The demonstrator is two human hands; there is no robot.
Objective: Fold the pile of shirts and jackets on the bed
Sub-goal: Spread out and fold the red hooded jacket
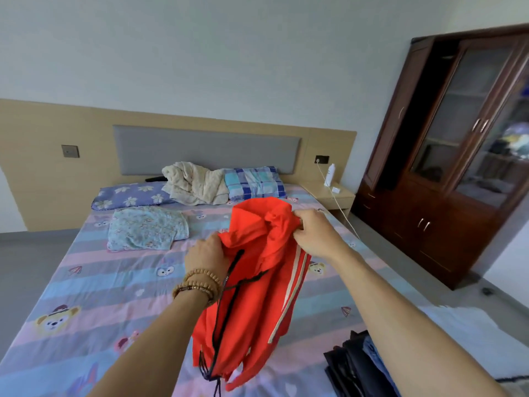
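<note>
Dark clothes pile (352, 368) cut off by bottom edge

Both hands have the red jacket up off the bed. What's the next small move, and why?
Probably lower the red jacket flat onto the bedsheet. The left hand and right hand grip its top, and it hangs bunched.

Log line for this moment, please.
left hand: grips red jacket | right hand: grips jacket top | jacket: held above bed | dark pile: unfolded

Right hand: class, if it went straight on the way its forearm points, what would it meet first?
The right hand grips the orange jacket, so that cloth comes first; beyond it, probably the checked pillow, though depth is unclear.
</note>
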